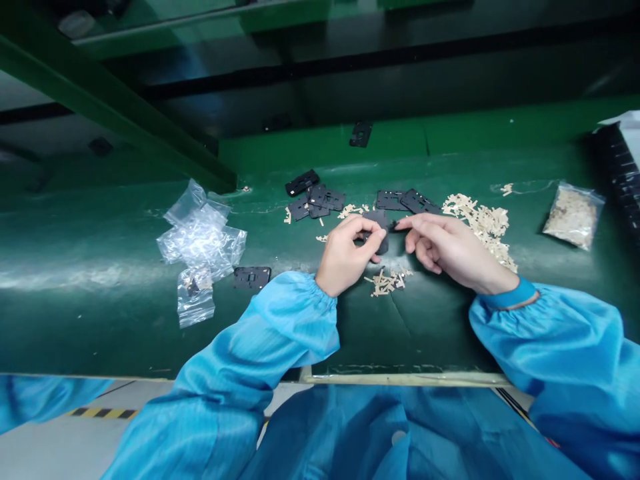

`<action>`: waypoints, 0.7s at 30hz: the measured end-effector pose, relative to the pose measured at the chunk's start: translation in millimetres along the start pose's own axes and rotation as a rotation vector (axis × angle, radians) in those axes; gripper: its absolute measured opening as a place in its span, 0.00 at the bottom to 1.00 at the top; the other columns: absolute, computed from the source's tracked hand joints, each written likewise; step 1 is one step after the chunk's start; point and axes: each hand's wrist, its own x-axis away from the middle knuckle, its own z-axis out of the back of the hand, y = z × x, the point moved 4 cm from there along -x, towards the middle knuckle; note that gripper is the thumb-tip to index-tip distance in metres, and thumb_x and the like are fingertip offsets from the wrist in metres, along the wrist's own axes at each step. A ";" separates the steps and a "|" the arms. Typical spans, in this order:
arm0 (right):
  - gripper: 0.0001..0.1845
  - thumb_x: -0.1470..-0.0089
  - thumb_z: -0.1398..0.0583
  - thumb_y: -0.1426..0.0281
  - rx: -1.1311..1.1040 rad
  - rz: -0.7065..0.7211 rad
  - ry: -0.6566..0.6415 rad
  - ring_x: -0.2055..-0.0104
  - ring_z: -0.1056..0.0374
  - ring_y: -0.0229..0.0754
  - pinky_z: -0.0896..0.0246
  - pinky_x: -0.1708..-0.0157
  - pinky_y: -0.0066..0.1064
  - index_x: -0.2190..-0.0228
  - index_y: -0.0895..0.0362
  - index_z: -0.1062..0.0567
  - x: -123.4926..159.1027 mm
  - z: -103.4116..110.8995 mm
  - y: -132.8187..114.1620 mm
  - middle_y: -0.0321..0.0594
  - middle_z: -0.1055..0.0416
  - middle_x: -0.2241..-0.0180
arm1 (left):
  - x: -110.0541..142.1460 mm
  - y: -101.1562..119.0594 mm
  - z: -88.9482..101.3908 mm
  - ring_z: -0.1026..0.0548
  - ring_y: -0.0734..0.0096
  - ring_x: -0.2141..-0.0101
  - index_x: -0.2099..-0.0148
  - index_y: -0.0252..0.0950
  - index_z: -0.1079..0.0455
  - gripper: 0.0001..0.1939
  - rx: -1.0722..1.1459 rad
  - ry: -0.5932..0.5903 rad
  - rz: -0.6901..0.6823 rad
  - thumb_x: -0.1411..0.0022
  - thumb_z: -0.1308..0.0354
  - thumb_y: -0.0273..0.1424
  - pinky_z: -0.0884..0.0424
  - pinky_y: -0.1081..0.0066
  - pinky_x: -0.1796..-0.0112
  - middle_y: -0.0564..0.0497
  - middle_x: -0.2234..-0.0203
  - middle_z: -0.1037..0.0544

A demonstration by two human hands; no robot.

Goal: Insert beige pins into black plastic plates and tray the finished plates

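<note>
My left hand (353, 250) pinches a flat black plastic plate (381, 230) between thumb and fingers, holding it tilted above the bench. Just to the right, my right hand (443, 247) has its index finger stretched toward the plate, the other fingers curled. A small dark piece (393, 226) shows at that fingertip, too small to name. Below the plate lies a small heap of thin cream strips (387, 283). Beyond my right hand spreads a larger pile of cream strips (483, 223). More black plates (320, 198) lie stacked behind my left hand, and two black plates (407, 200) rest behind the held one.
Clear plastic bags (200, 233) lie in a heap at left, beside a single black plate (253, 277). A filled zip bag (573, 217) lies at right, near a black tray (620, 173). A green post (150, 143) rises behind the bags. Another blue sleeve (45, 400) shows at lower left.
</note>
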 end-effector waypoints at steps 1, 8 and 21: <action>0.15 0.36 0.40 0.59 -0.028 -0.015 0.028 0.85 0.42 0.31 0.51 0.89 0.25 0.59 0.58 0.22 -0.5 1.3 -0.5 0.37 0.27 0.74 | -0.3 -0.3 0.2 0.24 0.78 0.72 0.65 0.34 0.26 0.09 0.027 0.010 0.010 0.36 0.35 0.35 0.21 0.78 0.77 0.50 0.64 0.30; 0.16 0.35 0.40 0.58 0.017 0.023 -0.026 0.84 0.42 0.31 0.51 0.87 0.24 0.60 0.59 0.22 1.2 -2.7 -0.5 0.36 0.27 0.75 | 1.7 4.3 0.4 0.25 0.73 0.67 0.61 0.36 0.22 0.08 -0.126 0.043 -0.065 0.36 0.35 0.35 0.22 0.78 0.77 0.49 0.63 0.28; 0.19 0.35 0.41 0.56 -0.048 -0.013 -0.173 0.81 0.42 0.30 0.48 0.83 0.24 0.62 0.58 0.20 -11.9 -19.3 1.9 0.33 0.26 0.74 | 4.1 12.4 17.6 0.21 0.71 0.74 0.65 0.41 0.22 0.12 -0.293 0.068 0.098 0.42 0.33 0.44 0.21 0.70 0.73 0.54 0.65 0.22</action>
